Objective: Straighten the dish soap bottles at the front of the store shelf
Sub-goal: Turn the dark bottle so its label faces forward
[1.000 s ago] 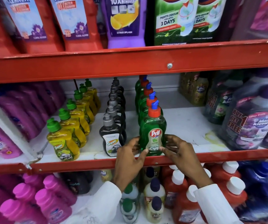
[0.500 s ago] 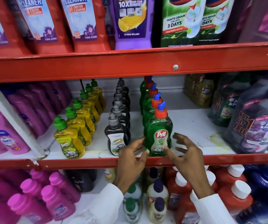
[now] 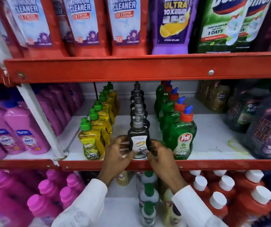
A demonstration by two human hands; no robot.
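The front black dish soap bottle (image 3: pixel 139 144) stands upright at the red shelf edge (image 3: pixel 197 164), heading its row between the yellow bottle (image 3: pixel 90 145) and the green Pril bottle (image 3: pixel 182 141). The left hand (image 3: pixel 117 153) and right hand (image 3: pixel 160 154) each close their grip on its sides, fingers curled around the label.

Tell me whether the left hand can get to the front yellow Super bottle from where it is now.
Probably yes. The left hand is on the black Super bottle, and the front yellow bottle stands just to its left at the shelf edge, with nothing between them. It would need to let go of the black bottle first.
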